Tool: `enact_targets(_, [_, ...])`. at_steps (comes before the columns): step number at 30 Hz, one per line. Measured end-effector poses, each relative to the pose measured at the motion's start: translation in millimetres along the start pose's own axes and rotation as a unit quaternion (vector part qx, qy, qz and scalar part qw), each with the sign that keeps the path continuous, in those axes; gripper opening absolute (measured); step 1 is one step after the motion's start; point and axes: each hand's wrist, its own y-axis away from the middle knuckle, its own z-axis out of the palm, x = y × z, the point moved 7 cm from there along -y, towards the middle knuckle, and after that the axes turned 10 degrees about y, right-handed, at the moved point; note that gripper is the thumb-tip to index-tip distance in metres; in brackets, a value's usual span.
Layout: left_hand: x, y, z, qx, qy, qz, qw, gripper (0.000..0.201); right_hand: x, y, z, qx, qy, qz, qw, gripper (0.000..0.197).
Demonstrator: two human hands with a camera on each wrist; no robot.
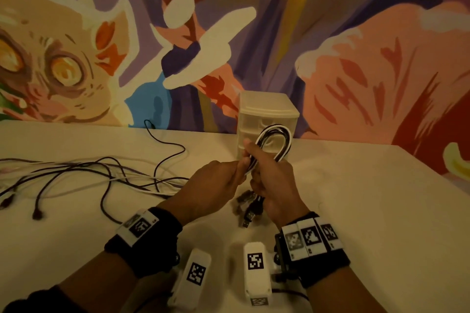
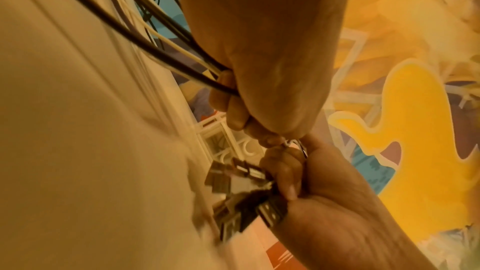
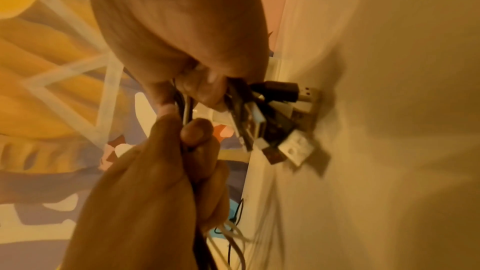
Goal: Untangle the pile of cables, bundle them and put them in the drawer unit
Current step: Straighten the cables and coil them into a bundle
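Wrist bands: black straps with white tag blocks carrying black-and-white square codes (image 1: 309, 236) sit on both wrists, nearest the camera.
USB plugs: a cluster of black and white cable ends with metal USB plugs (image 1: 250, 207) hangs below the right hand, just above the desk.
Right hand: the right hand (image 1: 273, 181) has its fingers curled round the folded bundle of black and white cables (image 1: 276, 141), gripping it mid-length; the bundle's loop rises above the fist.
Left hand: the left hand (image 1: 216, 183) is just left of the right hand and touching it, fingers and thumb pinched on the same cable strands; in the left wrist view loose strands run out of its fist.
Desk: the pale cream desk (image 1: 368, 211) carries everything.
Loose cables: a spread of thin black and white cables (image 1: 84, 173) lies on the desk to the left, well apart from the drawer unit, with one black strand curling far toward the wall.
Drawer unit: the small translucent white plastic drawer unit (image 1: 267, 114) stands upright at the far edge of the desk, directly behind the held loop; its drawers look closed.
Wall: a colourful painted mural (image 1: 178, 33) fills the far wall.
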Motion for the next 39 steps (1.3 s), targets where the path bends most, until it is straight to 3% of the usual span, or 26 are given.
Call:
enact_targets(3, [4,0,0,0.011,-0.010,0.001,1.000,0.047,0,0,0,0.027,-0.023,-0.001,0.999,0.034])
enact_targets(7, [-2,1,-1,0.008,-0.054,0.005,0.998,0.044,-2,-4,2,0.030,-0.075,-0.004,0.997,0.039])
enact_targets(10, [4,0,-4,0.022,-0.119,0.023,0.992,0.024,-1,-4,3,0.019,-0.084,0.001,0.996,0.039])
enact_targets(16, [5,-2,-18,0.057,-0.146,0.015,0.988,0.038,-1,3,10,-0.064,-0.047,0.042,0.996,0.047])
enact_targets(25, [11,1,3,-0.033,-0.175,0.002,0.984,0.056,5,1,4,0.026,-0.004,0.056,0.998,0.043])
enact_targets(29, [4,1,9,-0.059,-0.179,-0.021,0.982,0.024,8,-1,7,0.035,-0.022,0.047,0.998,0.046])
enact_targets(33, [-7,3,3,-0.043,-0.153,-0.046,0.986,0.034,7,-8,3,0.051,-0.069,0.050,0.995,0.048])
enact_targets(39, [-10,3,3,-0.053,-0.181,-0.044,0.981,0.022,5,-10,7,0.031,-0.199,0.049,0.978,0.044])
